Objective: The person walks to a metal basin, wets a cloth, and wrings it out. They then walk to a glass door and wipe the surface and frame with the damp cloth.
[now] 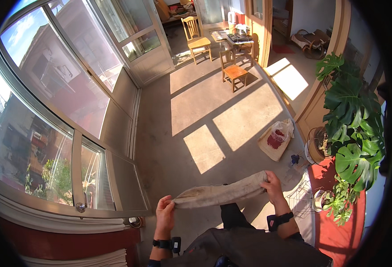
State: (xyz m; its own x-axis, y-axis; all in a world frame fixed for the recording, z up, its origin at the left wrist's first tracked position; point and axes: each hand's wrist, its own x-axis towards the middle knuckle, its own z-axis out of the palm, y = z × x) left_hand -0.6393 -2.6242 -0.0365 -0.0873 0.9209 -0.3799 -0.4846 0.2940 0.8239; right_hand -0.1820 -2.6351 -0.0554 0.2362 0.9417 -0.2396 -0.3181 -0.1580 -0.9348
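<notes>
A folded strip of off-white cloth [219,194] is stretched between my two hands, in front of my body and above the floor. My left hand [165,213] pinches its left end between thumb and fingers. My right hand [273,187] grips the right end, held a little higher. The cloth looks creased and faintly stained, and it sags slightly along its length. Both wrists wear black straps, each with a small device. Dark clothing covers my lap below the cloth.
A glazed metal door [77,173] stands at the left. Ahead are a small wooden chair [235,71], a taller chair [198,42] and a cluttered table [239,40]. A sack with red contents [276,140], a wire rack [299,200] and potted plants [349,100] are at the right.
</notes>
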